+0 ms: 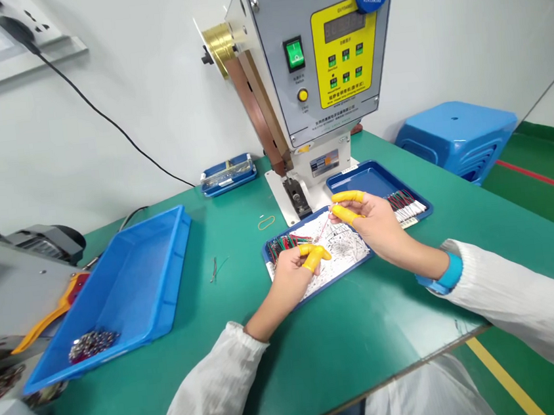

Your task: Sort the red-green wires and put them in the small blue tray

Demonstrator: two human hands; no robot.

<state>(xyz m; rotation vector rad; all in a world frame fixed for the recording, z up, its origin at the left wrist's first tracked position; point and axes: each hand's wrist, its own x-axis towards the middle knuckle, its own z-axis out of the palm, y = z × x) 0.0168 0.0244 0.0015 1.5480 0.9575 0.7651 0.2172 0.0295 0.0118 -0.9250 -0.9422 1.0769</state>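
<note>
My left hand [291,273] is at the front of a blue tray, with yellow finger covers on its thumb and finger pinched together. My right hand [375,220], in the same yellow covers, pinches too, a little higher and to the right. A thin red wire [324,225] runs between the two sets of fingertips; its ends are hidden or too small to make out. Below them lies the blue tray [331,279], lined with white and holding bundled red, green and black wires [281,243] at its left. Many small white pieces [348,246] cover its right part.
Behind the tray stands a crimping machine [292,120] with a brass-coloured spool [219,45]. Another blue tray [353,179] holds more wires. At left sits a large blue bin [130,269] with metal parts. Loose wire bits [214,269] and a rubber band [266,222] lie on the green table.
</note>
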